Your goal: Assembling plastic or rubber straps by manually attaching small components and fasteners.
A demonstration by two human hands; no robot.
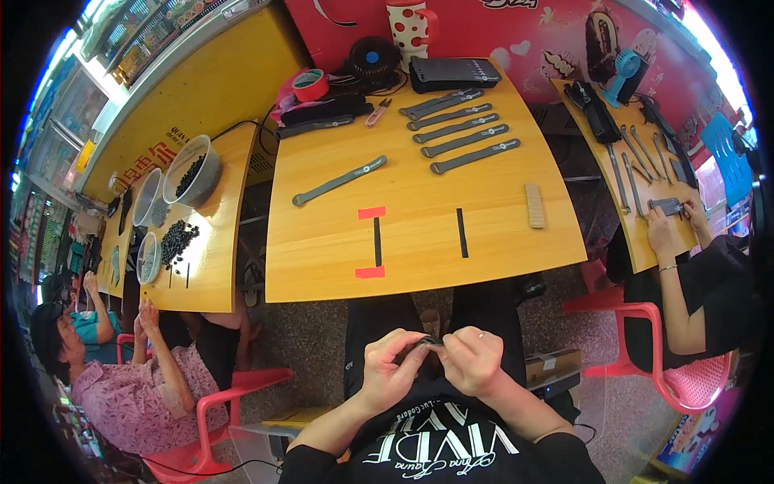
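Above my lap, just off the near table edge, my left hand and my right hand meet with their fingers pinched together. Between the fingertips is a small dark piece with a pale, shiny edge; most of it is hidden, so its kind is unclear. On the wooden table in front of me, one grey strap with a slotted end lies slantwise. Several similar grey straps lie in a row farther back, to the right.
Black tape strips and red tape pieces mark the table. A beige ribbed block lies right; small snips, a tape roll and a fan are farther back. People sit at side tables left and right.
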